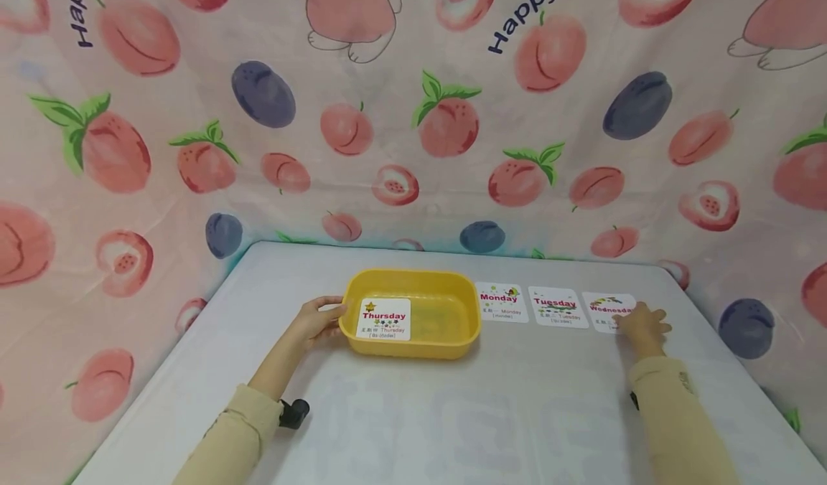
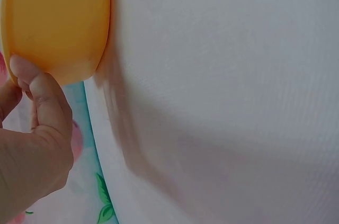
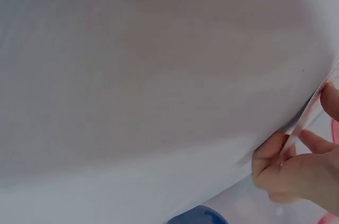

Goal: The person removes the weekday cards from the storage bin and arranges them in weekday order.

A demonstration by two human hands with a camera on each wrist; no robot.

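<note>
A yellow plastic basin [image 1: 413, 349] stands on the table, and my left hand [image 1: 319, 318] pinches its left rim. In the left wrist view the thumb and fingers [image 2: 45, 97] meet at the rim's corner. Inside the basin, toward its left, lies a white Thursday card [image 1: 384, 320]. At the far right my right hand [image 1: 644, 325] holds the right edge of the Wednesday card [image 1: 607, 309], covering part of its lower text. The right wrist view shows that card [image 3: 302, 121] edge-on and tilted, its near edge between the thumb and fingers.
A Monday card [image 1: 500, 303] lies just right of the basin, and a Tuesday card [image 1: 558, 308] sits between it and Wednesday, roughly in one row. The white table [image 1: 452, 420] ends at a peach-print cloth [image 1: 400, 112] hanging behind and along both sides.
</note>
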